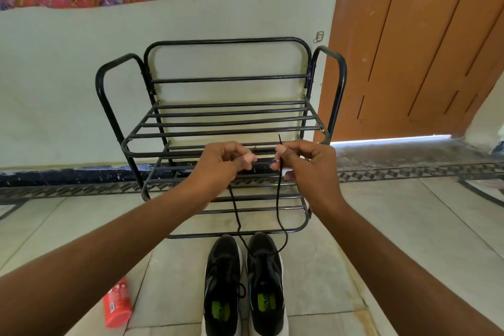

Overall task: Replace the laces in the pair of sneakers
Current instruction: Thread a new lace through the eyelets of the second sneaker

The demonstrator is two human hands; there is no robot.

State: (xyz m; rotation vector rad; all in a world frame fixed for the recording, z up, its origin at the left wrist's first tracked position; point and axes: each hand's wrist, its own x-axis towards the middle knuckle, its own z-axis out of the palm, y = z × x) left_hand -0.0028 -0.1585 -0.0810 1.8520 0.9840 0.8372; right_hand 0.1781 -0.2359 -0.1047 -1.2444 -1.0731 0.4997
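Observation:
Two black sneakers with white soles stand side by side on the floor, toes away from me: the left sneaker (222,285) and the right sneaker (266,284). A black lace (278,199) runs up from the front eyelets of the right sneaker in two strands. My left hand (225,161) grips one strand, fingers curled. My right hand (305,162) pinches the other strand near its tip, which sticks up above the fingers. Both hands are held level above the shoes, a short gap between them. The left sneaker has a lace in it.
A black metal shoe rack (218,128) with bare shelves stands against the pale wall just beyond the sneakers. A red bottle (117,304) lies on the tiled floor at lower left. A brown wooden door (417,43) is at the right.

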